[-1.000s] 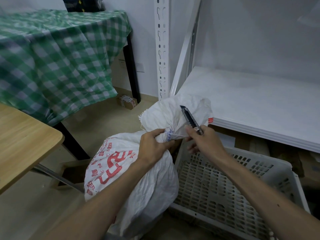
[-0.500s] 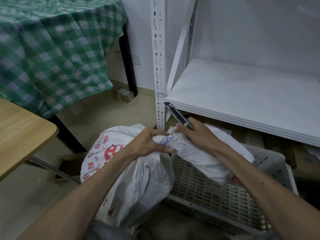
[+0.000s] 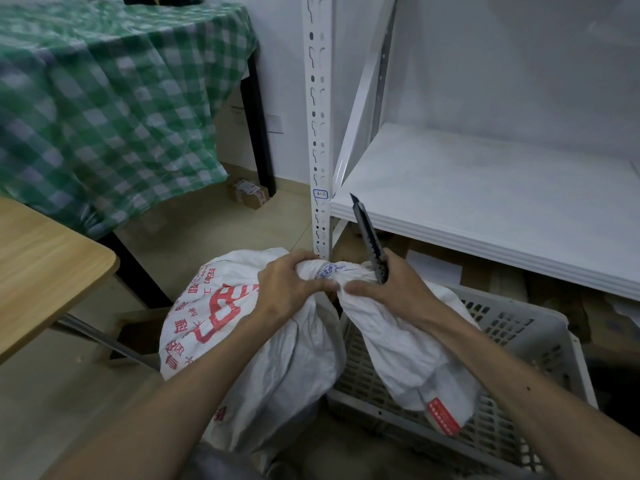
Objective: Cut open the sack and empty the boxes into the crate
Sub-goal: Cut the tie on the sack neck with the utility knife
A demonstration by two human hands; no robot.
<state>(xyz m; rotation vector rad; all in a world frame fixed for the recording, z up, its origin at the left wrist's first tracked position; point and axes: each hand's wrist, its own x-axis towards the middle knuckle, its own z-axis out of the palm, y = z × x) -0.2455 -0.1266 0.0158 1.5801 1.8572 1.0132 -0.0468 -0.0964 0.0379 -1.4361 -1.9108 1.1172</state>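
A white woven sack [image 3: 239,327] with red printing stands on the floor, its neck tied off. My left hand [image 3: 289,287] grips the neck just left of the knot. My right hand [image 3: 391,289] holds a utility knife [image 3: 369,239], blade pointing up and away, and also pinches the sack's loose top flap [image 3: 405,348], which drapes into the grey plastic crate [image 3: 540,337] on the right. No boxes are visible; the sack hides its contents.
A white metal shelf [image 3: 485,192] with an upright post [image 3: 317,133] stands right behind the sack. A wooden tabletop [image 3: 41,268] juts in at the left, and a table with a green checked cloth [image 3: 114,98] sits beyond it. A small cardboard box [image 3: 249,194] lies on the floor.
The sack's top flap has been folded down from upright into the crate. My right hand with the knife has moved down onto the flap beside the knot.
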